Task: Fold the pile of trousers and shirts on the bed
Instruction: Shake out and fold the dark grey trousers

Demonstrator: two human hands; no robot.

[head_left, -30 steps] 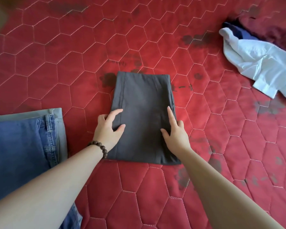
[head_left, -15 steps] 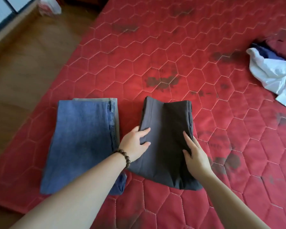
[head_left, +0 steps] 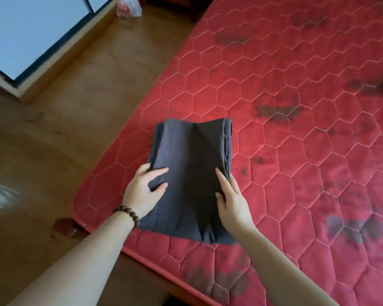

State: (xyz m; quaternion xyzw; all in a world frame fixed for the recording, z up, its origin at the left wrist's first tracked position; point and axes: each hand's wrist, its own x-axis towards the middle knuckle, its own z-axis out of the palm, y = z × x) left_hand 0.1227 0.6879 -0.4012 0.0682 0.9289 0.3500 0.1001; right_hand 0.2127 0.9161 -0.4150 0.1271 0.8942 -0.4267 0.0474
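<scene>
The folded dark grey trousers (head_left: 190, 173) are held over the near left corner of the red quilted bed (head_left: 296, 151). They sag along a dark crease down the middle. My left hand (head_left: 142, 193), with a bead bracelet on the wrist, pinches the left edge between thumb and fingers. My right hand (head_left: 232, 204) holds the right edge, thumb on top and fingers along the side. The folded blue jeans and the white shirt are out of sight.
The bed's left edge runs diagonally, with wooden floor (head_left: 75, 129) beyond it. A glass door frame (head_left: 31, 29) sits at the top left, a plastic bag (head_left: 128, 7) at the top. A reddish object (head_left: 64, 228) lies on the floor by the bed corner.
Both hands have carried the grey trousers left to where the folded jeans lay; the jeans no longer show. The view has swung left, and the white shirt has left the frame.
</scene>
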